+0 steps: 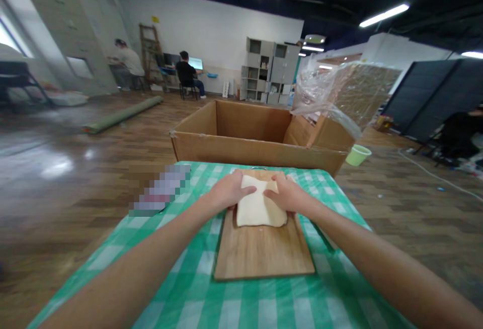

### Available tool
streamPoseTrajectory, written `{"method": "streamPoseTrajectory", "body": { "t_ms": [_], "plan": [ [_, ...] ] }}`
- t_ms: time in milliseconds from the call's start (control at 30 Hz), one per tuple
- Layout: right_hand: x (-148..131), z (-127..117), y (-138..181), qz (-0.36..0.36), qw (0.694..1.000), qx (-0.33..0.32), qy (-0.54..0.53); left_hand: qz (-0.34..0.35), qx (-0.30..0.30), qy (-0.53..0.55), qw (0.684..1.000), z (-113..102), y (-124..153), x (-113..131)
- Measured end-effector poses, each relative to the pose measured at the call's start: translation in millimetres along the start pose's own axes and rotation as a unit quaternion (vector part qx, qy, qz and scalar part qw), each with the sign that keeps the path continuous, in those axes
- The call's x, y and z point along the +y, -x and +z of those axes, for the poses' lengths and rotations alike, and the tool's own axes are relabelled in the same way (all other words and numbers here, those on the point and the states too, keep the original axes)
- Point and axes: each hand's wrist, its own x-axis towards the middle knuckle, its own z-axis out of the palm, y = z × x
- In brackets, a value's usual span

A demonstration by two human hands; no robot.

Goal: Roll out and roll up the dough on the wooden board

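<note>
A pale, soft-looking square sheet that looks like dough (260, 211) lies on a wooden cutting board (264, 256). My left hand (231, 190) grips its far left side, with the thumb on top and the fingers around the edge. On the opposite side my right hand (290, 193) grips the far right part in the same way, thumb pointing inward. The near edge of the sheet hangs slightly wavy over the board. Most of my fingertips are hidden behind or under it. Beneath my right forearm, a narrow flat object (327, 237) is partly covered.
The board rests on a green-and-white checked tablecloth (241, 306). A blurred-out item (162, 190) is at the table's left edge. Beyond the table stands a large open cardboard box (241, 145), with a light green bucket (358, 155) to its right. Other people sit farther off.
</note>
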Motion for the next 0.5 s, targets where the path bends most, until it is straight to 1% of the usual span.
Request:
{"method": "streamPoseTrajectory", "body": {
  "t_ms": [67,133,233,333,367,433,500],
  "plan": [
    [4.6,-7.2,0.1,0.016,0.999,-0.004,0.045,0.009,0.047,-0.129,0.991,-2.1,-0.2,0.4],
    [7.4,-12.7,-5.9,0.009,0.998,0.014,0.055,0.031,0.062,-0.188,0.98,-0.2,-1.4,0.1],
    [4.1,-10.0,-18.8,-0.061,0.997,0.031,0.033,0.073,0.062,-0.219,0.971,8.0,-2.9,-2.4],
    [-3.6,7.7,-25.8,-0.125,0.991,0.029,0.019,0.125,0.085,-0.246,0.957,17.2,-3.8,-6.1],
    [-5.2,15.3,-26.1,-0.156,0.987,0.027,0.015,0.146,0.082,-0.246,0.955,20.1,-4.0,-7.0],
    [-5.0,29.5,-24.9,-0.221,0.975,0.017,0.007,0.179,0.052,-0.231,0.955,26.5,-3.8,-7.8],
    [-0.8,39.6,-23.6,-0.255,0.967,0.001,0.004,0.188,0.018,-0.21,0.959,33.5,-1.9,-6.6]
  ]
}}
